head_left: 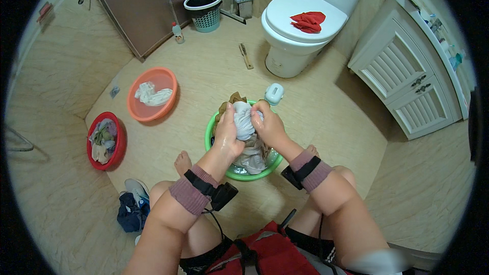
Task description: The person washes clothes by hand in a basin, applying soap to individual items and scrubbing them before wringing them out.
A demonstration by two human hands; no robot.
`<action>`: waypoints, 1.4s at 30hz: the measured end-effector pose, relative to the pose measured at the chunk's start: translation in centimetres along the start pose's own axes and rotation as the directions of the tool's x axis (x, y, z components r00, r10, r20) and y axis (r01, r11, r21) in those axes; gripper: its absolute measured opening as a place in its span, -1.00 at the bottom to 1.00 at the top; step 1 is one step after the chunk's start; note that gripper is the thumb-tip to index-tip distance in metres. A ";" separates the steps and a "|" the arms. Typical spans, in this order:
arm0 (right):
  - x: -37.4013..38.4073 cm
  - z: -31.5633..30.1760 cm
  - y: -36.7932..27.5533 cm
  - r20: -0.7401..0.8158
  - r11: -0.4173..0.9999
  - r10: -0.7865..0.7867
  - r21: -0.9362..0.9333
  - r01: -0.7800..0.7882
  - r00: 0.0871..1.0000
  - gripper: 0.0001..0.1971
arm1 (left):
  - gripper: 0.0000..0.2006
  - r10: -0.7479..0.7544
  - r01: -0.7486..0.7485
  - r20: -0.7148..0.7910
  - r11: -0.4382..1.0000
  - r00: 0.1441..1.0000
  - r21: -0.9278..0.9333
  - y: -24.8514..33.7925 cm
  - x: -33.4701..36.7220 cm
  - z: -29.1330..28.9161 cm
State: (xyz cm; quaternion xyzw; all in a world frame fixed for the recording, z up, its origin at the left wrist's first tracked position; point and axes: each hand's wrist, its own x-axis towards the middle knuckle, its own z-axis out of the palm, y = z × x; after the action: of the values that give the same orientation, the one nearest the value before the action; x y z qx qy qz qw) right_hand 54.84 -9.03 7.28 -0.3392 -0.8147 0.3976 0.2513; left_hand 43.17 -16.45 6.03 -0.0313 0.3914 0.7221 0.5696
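Between my two hands is a bunched, wet-looking white cloth [243, 122], held above a green basin [239, 176]. My left hand [227, 135] presses on its left side with the fingers closed against it. My right hand [268, 126] pinches its right side, fingers curled in. Below them in the basin lie a greyish-beige garment [251, 158] and a brown cloth [235, 98] that rises over the far rim. My hands and the cloths hide most of the basin's inside.
Left of the basin stand an orange basin [174, 103] with white cloth and a red basin [122, 145] of mixed clothes. A white soap box [274, 93], a brush [246, 56], a bottle [178, 33] and a bin [206, 20] lie farther off. Red cloth [308, 22] rests on the toilet [285, 7].
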 end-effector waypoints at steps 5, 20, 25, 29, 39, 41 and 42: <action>1.2 -1.3 2.2 0.279 0.863 -0.024 0.490 -0.121 0.960 -0.35 | -0.59 -0.009 0.040 0.154 0.979 0.988 -0.198 1.4 -1.5 1.6; -3.5 -0.5 -5.8 0.135 0.977 -0.203 -0.031 0.209 0.970 -0.77 | -0.54 -0.114 0.142 0.155 0.973 0.981 -0.180 0.9 2.1 -1.3; -4.0 -0.8 -6.5 0.153 0.949 -0.310 -0.008 0.315 0.938 -0.79 | -0.64 -0.062 0.070 0.157 0.996 0.986 -0.046 0.9 1.4 -1.3; -2.9 -0.2 -5.0 0.043 0.969 -0.218 -0.112 0.222 0.975 -0.79 | -0.69 -0.129 0.130 0.019 0.989 0.992 -0.065 -1.3 0.4 -1.6; -0.8 -0.3 2.5 0.275 0.663 -0.082 0.733 -0.154 0.958 -0.16 | -0.64 -0.334 0.325 -0.047 0.935 0.941 -0.143 1.3 -3.3 2.4; -1.1 -0.4 4.9 0.387 0.594 -0.153 0.771 -0.228 0.909 -0.09 | -0.65 -0.329 0.349 0.126 0.918 0.936 -0.191 2.1 -3.5 3.4; -1.6 -0.2 4.7 0.460 0.666 -0.056 0.679 -0.311 0.886 -0.13 | -0.67 -0.320 0.388 0.291 0.897 0.902 -0.214 2.9 -3.6 3.3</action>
State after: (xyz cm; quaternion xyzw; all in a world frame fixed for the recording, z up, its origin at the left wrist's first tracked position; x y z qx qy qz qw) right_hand 57.70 -7.99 3.29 -0.1668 -0.5927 0.7746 0.1445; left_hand 43.32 -17.41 11.59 -0.0884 0.2039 0.6495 0.7271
